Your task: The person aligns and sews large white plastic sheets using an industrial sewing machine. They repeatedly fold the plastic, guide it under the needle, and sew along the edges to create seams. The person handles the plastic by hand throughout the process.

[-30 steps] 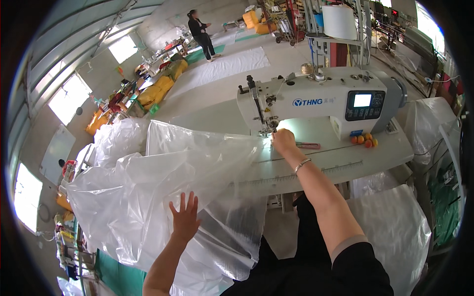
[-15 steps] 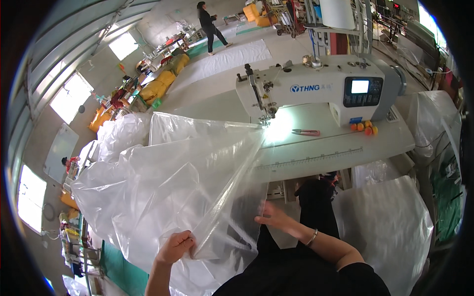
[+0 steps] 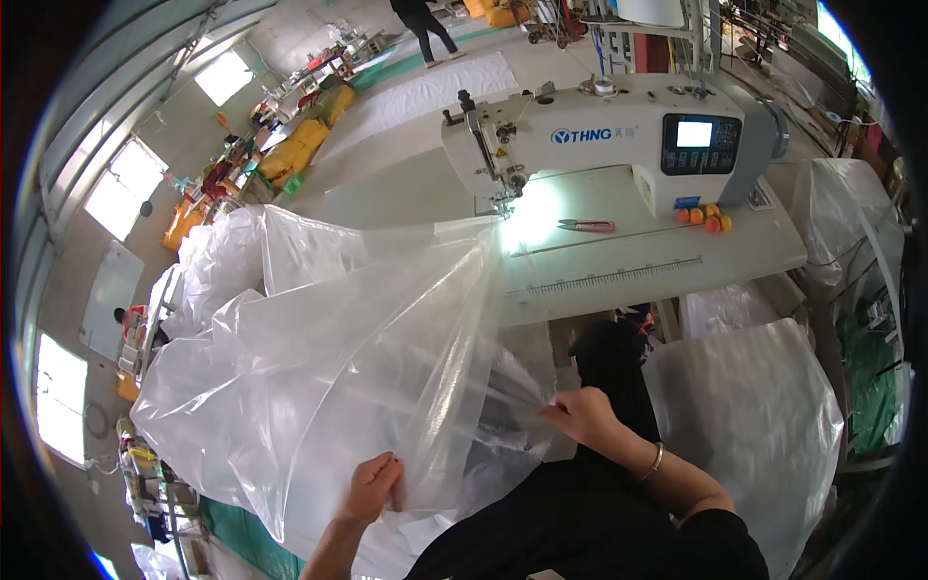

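A large sheet of clear plastic film [image 3: 319, 377] drapes over my lap and the left side of the sewing table. Its upper corner runs under the needle area of a white sewing machine [image 3: 590, 145], where a lamp glows. My left hand [image 3: 375, 485] is closed on the film's lower part, thumb over fingers. Farther right, my right hand [image 3: 580, 416] pinches an edge of the film and draws it out in taut creases. On the machine bed lie small thread snips [image 3: 587, 226] with a reddish handle, apart from both hands.
Several small orange and yellow balls [image 3: 704, 217] sit below the machine's control panel [image 3: 700, 145]. A ruler scale [image 3: 609, 278] runs along the table's front. More plastic film [image 3: 749, 425] hangs at my right. Yellow bundles [image 3: 295, 150] line the left wall; a standing person [image 3: 425, 24] is far back.
My right hand has moved right and closed on the film edge, pulling it outward. The left hand has shifted slightly right, still gripping. The whole view has tilted downward a little.
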Available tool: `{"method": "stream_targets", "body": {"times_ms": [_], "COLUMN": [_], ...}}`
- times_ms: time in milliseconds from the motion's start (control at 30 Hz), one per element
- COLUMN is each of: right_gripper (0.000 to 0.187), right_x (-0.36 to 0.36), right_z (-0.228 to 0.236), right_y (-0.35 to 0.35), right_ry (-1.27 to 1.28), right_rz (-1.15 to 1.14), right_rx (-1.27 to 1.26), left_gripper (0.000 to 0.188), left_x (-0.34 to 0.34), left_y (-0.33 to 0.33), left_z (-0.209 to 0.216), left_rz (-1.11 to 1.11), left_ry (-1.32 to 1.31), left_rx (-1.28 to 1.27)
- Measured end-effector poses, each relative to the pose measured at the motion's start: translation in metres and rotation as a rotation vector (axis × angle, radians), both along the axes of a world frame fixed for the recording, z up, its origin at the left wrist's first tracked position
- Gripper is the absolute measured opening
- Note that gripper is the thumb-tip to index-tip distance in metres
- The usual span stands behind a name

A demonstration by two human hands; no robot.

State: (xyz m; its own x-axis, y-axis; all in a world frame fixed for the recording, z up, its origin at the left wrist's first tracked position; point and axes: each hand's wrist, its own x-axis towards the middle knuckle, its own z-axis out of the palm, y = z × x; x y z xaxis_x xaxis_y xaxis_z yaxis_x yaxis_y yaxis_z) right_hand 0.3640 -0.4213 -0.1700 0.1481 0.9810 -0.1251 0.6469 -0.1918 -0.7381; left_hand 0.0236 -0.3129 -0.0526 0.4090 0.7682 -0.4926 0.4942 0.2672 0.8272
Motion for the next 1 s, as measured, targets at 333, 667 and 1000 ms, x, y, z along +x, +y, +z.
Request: {"method": "stream_targets", "body": {"times_ms": [333, 667, 1000], "right_gripper": [0.030, 0.032, 0.033], "right_x": [-0.041, -0.017, -0.026], "right_z": [0.031, -0.031, -0.022], "right_y": [0.034, 0.043, 0.061], "right_ry": [1.026, 0.242, 1.152], "right_rz": [-0.342, -0.645, -0.298], "right_rx": [0.165, 0.571, 0.254], "left_gripper": [0.027, 0.031, 0.038], "left_x": [0.041, 0.057, 0.227], "left_y": [-0.052, -0.056, 0.047], "left_z": [-0.046, -0.103, -0.008], "left_rz": [-0.375, -0.683, -0.739], "left_ry": [0.266, 0.533, 0.060], "left_rx": [0.410, 0.587, 0.849]}}
